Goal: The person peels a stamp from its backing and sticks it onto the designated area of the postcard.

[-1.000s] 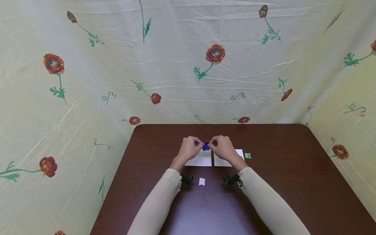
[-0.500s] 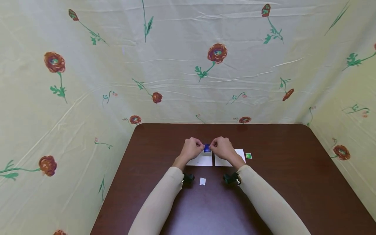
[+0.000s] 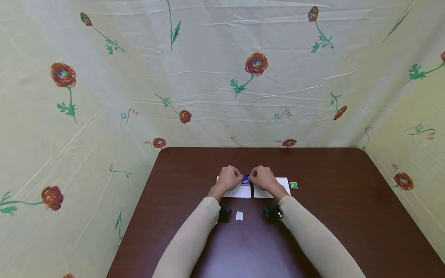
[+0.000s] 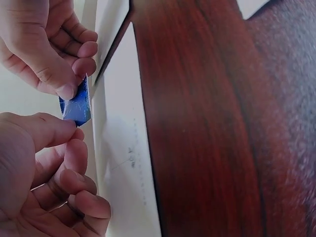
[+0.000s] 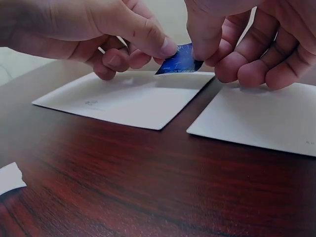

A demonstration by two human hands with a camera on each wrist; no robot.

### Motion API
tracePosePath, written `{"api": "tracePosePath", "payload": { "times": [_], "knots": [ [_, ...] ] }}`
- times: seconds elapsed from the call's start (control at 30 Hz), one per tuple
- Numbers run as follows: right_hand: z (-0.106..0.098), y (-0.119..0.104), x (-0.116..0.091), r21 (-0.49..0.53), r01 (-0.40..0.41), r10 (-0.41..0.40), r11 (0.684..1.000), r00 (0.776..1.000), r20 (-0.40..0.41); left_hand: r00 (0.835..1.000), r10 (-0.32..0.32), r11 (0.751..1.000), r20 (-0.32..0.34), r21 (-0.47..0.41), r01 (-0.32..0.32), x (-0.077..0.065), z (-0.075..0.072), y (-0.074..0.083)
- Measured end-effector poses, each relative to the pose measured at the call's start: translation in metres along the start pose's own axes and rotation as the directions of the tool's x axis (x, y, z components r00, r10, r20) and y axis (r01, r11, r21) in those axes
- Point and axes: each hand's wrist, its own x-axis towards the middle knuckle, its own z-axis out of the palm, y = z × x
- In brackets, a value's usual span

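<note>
Between my two hands is a small blue postage stamp (image 3: 246, 180) with a toothed edge, visible in the left wrist view (image 4: 78, 106). My left hand (image 3: 229, 179) pinches one top corner between thumb and forefinger. The opposite corner is pinched by the thumb and forefinger of my right hand (image 3: 263, 179). In the right wrist view the stamp (image 5: 180, 60) tilts just over the inner far corner of the left white envelope (image 5: 123, 103). Whether its lower edge touches the paper I cannot tell. The other fingers of my right hand rest on or close above the right white envelope (image 5: 256, 118).
A green stamp (image 3: 293, 185) lies right of the right envelope. A small white paper scrap (image 3: 239, 216) with a torn edge lies nearer me on the brown table (image 3: 330, 216). Flowered cloth (image 3: 208, 77) hangs around the table's back and sides.
Both hands have come a little toward me and down, bringing the blue stamp from beyond the left envelope's far edge to over its corner. The grip has stayed the same.
</note>
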Motion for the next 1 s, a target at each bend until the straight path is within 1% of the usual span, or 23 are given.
{"api": "tracePosePath", "payload": {
  "times": [0.07,0.23,0.57,0.7,1.0],
  "knots": [
    [0.002,0.002,0.001,-0.006,-0.007,0.007,1.0,1.0,0.003,1.0,0.006,1.0,0.002,0.003,-0.006,0.0,0.001,0.0],
    [0.005,0.004,0.003,-0.007,-0.02,0.02,1.0,1.0,0.012,1.0,-0.003,1.0,0.008,-0.006,0.003,0.0,0.004,-0.001],
    [0.008,0.006,0.006,-0.01,-0.031,0.031,0.999,0.999,0.01,1.0,-0.005,1.0,0.015,0.025,0.005,0.004,0.006,-0.002],
    [0.009,0.005,0.005,-0.012,-0.027,0.027,1.0,1.0,0.014,1.0,-0.008,0.999,0.025,0.043,0.006,0.004,0.006,-0.001],
    [0.013,0.006,0.005,-0.041,-0.024,0.024,0.999,1.0,0.001,0.999,-0.008,0.999,0.031,0.048,0.007,0.003,0.007,0.0]
  ]
}}
